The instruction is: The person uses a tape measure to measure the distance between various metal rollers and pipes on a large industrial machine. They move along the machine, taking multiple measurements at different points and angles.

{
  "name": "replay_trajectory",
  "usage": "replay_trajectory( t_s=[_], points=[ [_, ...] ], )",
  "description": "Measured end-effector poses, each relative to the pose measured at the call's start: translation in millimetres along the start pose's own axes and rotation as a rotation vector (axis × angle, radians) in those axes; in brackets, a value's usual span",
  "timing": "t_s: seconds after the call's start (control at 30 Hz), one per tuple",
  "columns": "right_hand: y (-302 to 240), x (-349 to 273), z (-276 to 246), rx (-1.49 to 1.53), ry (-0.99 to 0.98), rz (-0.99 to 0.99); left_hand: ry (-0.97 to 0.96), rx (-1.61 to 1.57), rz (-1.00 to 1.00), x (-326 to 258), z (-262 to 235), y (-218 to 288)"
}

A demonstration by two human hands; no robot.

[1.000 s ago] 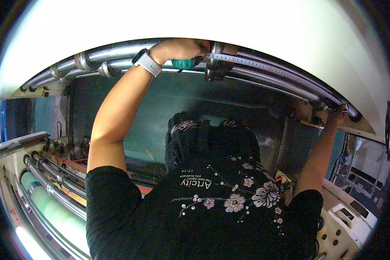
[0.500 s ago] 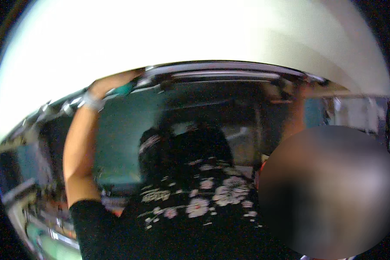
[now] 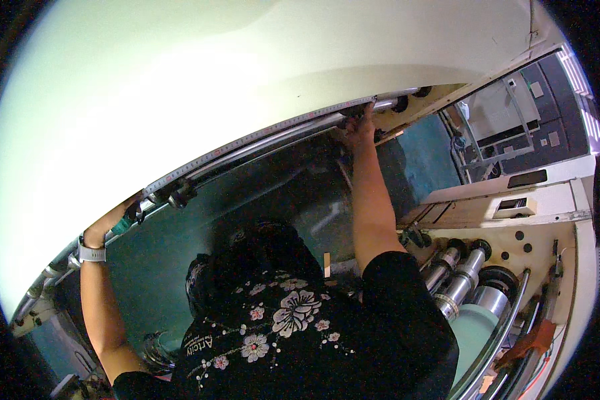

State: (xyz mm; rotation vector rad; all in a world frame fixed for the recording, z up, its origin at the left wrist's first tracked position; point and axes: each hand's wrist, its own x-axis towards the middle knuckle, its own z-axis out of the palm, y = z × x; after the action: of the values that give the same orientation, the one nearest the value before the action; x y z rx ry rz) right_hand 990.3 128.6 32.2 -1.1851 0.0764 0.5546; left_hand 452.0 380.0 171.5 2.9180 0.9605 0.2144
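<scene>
1. Tape measure [image 3: 260,137] stretches along the metal roller bar [image 3: 300,127], under the cream machine cover [image 3: 213,73].
2. Left hand [image 3: 117,219], a white watch [image 3: 91,254] at its wrist, grips the teal tape case [image 3: 121,225].
3. Right hand [image 3: 359,127] pinches the tape's far end against the bar.
</scene>
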Motion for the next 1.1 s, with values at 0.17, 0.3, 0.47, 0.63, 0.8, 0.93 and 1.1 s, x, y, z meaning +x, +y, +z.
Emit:
replay_trajectory(
  t_s=[0.17,0.3,0.47,0.63,0.8,0.93,1.1],
  points=[
    [2,-4,11,-0.007,0.044,-0.013,-0.008,-0.07,0.019,-5,6,-11],
    [3,8,-1,-0.009,0.047,-0.006,0.036,0.037,0.087,-5,5,-9],
    [-1,-4,13,-0.039,0.097,0.0,0.045,0.132,0.088,-8,2,-8],
    [5,15,-9,-0.253,-0.053,-0.137,0.09,0.211,0.166,-5,7,-13],
    [-23,-39,24,0.0,-0.014,-0.06,-0.001,-0.087,0.013,-10,4,-14],
    [-31,-11,-7,0.035,0.073,-0.5,-0.002,-0.089,0.074,-6,7,-11],
    [-44,26,-11,-0.265,0.046,-0.633,0.09,-0.012,0.214,-8,13,-18]
  ],
)
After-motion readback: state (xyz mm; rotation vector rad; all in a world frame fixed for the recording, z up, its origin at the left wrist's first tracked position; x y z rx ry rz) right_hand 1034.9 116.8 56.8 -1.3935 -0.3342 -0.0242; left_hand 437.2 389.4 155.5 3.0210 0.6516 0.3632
